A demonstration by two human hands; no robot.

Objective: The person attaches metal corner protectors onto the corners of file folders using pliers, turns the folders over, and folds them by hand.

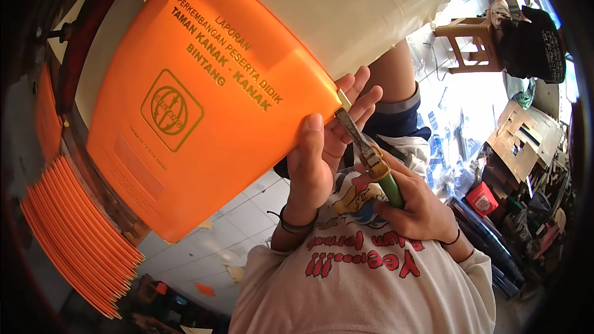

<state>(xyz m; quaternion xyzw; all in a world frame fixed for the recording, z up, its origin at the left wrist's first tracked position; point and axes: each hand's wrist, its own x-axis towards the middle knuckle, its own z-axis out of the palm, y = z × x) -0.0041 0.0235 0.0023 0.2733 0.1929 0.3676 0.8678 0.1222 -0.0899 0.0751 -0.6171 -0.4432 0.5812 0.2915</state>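
Note:
An orange report cover (204,117) with gold printed lettering and an emblem spreads across the upper left. My left hand (315,161) holds its near right edge, thumb on the printed face and fingers behind it. Green-handled snips (362,142) are gripped in my right hand (417,201). Their metal blades are at the cover's right corner, one blade tip showing just past it; whether they are closed on the edge I cannot tell. A stack of orange covers (86,241) lies at the lower left.
A pale rounded surface (346,6) is behind the cover, and a dark red metal frame (93,37) stands at the left. A brown plastic stool (470,40) bears a black cloth item at the upper right. Scraps and cardboard (523,139) clutter the right side.

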